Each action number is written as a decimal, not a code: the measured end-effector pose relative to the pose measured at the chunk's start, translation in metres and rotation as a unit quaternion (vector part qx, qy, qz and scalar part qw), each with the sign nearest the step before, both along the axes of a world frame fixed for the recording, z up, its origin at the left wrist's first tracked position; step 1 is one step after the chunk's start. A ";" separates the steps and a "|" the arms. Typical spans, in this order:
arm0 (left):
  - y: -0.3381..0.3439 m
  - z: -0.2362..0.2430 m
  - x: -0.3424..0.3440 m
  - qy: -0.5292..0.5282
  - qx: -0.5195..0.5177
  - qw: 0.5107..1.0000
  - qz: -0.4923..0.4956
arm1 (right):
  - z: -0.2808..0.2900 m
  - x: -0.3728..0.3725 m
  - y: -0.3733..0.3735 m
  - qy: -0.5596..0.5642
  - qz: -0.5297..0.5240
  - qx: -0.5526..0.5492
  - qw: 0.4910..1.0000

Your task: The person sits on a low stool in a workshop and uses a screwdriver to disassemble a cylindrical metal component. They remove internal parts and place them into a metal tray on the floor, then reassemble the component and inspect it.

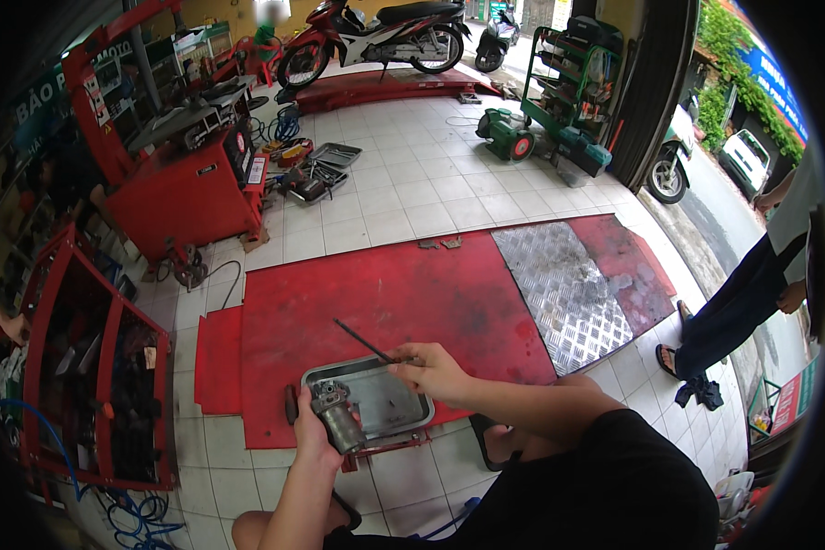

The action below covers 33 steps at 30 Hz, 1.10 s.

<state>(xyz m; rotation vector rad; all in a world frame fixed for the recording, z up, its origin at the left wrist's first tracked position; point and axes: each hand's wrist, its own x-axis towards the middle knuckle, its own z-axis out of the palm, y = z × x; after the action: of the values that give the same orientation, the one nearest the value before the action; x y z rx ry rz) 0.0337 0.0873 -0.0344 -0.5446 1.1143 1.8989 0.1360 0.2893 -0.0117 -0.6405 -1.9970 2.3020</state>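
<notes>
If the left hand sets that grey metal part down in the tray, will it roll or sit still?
The grey metal part looks cast and solid, so probably heavy for its size. Its lower body seems cylindrical, so it may roll on the tray. Likely rigid, possibly oily.

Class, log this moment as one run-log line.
left hand: holds grey metal part | right hand: holds thin rod | both over metal tray on red ramp
</notes>
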 end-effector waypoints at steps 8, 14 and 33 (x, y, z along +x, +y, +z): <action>-0.010 0.009 -0.012 0.011 0.021 0.999 0.030 | -0.027 -0.006 0.010 0.031 -0.028 0.089 0.995; -0.040 0.025 -0.044 0.067 0.057 0.990 0.108 | -0.079 -0.011 0.022 -0.075 0.076 0.358 0.928; -0.066 0.049 -0.059 0.033 0.084 0.976 0.196 | -0.232 0.016 -0.143 -0.109 0.071 0.324 0.937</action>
<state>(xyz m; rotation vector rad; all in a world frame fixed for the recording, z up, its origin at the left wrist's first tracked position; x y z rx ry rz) -0.0257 0.0209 0.0151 -0.6464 0.9224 2.3427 0.1521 0.1464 -0.2441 -0.7220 -2.7651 1.4979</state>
